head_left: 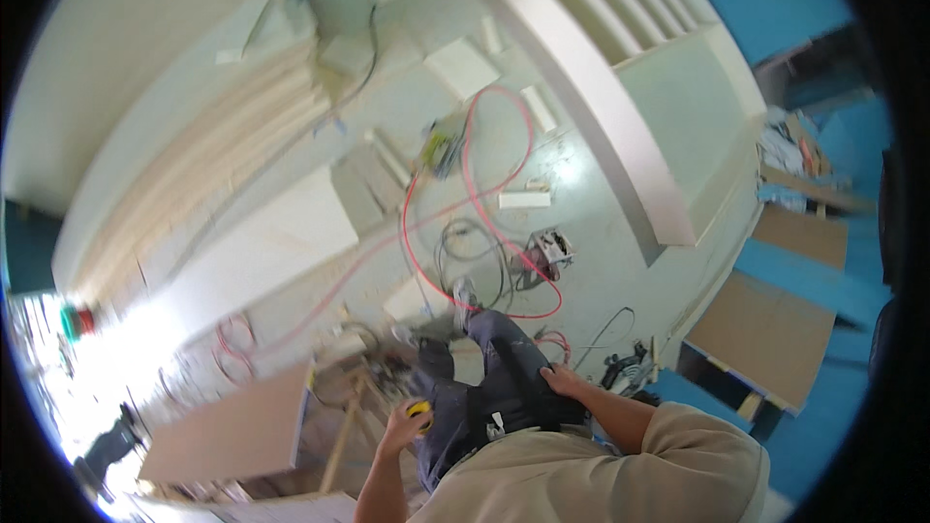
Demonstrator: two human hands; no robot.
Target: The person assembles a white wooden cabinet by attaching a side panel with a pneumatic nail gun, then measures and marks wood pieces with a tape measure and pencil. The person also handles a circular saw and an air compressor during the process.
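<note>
I see the L hand low beside the L thigh, fingers curled round a small yellow-and-black item, which looks like a tape measure. R hand is against the R thigh of dark trousers; can't tell how wide its fingers are. Past the shoes, a red hose loops over the pale floor, nr a boxy tool & a long white panel.
</note>
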